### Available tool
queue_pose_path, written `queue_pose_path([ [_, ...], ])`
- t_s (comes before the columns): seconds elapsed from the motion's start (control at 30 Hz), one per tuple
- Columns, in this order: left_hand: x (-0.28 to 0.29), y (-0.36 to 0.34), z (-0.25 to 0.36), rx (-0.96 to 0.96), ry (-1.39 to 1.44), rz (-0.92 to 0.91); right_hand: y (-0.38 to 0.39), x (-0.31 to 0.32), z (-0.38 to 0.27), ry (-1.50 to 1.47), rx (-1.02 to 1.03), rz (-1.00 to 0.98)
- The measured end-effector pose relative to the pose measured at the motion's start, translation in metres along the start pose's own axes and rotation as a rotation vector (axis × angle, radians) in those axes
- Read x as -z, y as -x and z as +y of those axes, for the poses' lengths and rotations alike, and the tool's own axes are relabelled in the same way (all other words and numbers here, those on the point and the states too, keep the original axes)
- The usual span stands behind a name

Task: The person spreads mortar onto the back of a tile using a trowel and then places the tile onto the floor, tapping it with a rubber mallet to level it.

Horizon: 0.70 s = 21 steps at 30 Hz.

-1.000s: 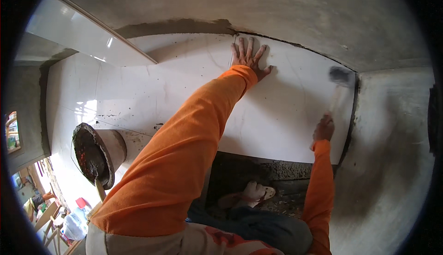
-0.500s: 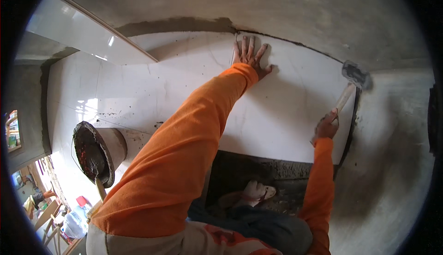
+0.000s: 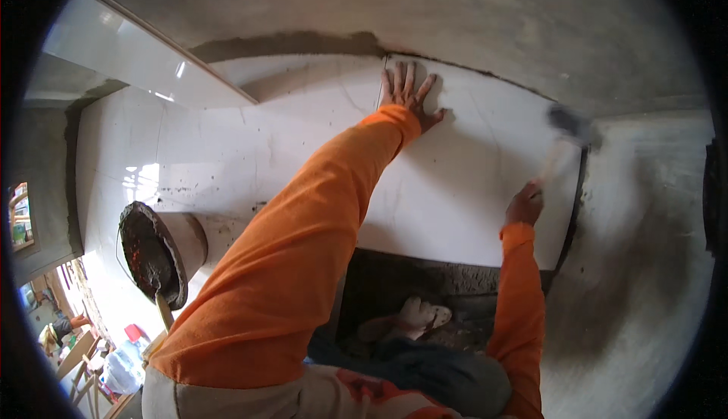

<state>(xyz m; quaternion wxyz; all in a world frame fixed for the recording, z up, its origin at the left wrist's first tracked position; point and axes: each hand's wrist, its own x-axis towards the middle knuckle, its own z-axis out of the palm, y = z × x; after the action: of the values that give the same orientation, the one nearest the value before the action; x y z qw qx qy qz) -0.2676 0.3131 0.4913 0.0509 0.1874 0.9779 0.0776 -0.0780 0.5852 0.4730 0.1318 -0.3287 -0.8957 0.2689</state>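
My left hand [image 3: 409, 94] lies flat with fingers spread on a large white tile [image 3: 455, 184], close to its far edge and the joint with the neighbouring tile. In my right hand [image 3: 525, 204] is the pale handle of a mallet [image 3: 569, 125], gripped around its lower part. The mallet's dark head is blurred by motion over the tile's far right corner, near the wall. Whether it touches the tile I cannot tell. Both of my arms wear orange sleeves.
A mortar-crusted bucket [image 3: 171, 244] with grey mix and a wooden-handled tool stands on the left tiles. A tile panel [image 3: 152, 55] juts in at the far left. Grey walls [image 3: 485, 25] border the tiles. Dark mortar bed [image 3: 470, 279] lies nearby; a co-worker's arm [image 3: 76, 320] shows lower left.
The mallet and my right hand have shifted a little to the left, and the mallet head is now blurred. My left hand has stayed pressed on the tile.
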Motion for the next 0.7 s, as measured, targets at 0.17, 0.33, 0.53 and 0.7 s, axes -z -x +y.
queue_pose_path([
  [0.17,-0.003,-0.005,-0.010,0.035,-0.036,0.017,-0.007,0.002,-0.031,-0.311,-0.309,-0.078],
  [0.33,0.000,-0.006,-0.004,0.023,-0.009,-0.020,-0.012,0.010,-0.023,-0.180,-0.258,-0.154],
  [0.53,0.001,-0.005,-0.009,0.021,-0.016,-0.027,-0.011,0.012,-0.030,-0.111,-0.043,-0.035],
  [0.7,0.007,-0.017,0.011,-0.052,-0.041,-0.061,-0.023,0.003,0.021,0.109,0.494,0.406],
])
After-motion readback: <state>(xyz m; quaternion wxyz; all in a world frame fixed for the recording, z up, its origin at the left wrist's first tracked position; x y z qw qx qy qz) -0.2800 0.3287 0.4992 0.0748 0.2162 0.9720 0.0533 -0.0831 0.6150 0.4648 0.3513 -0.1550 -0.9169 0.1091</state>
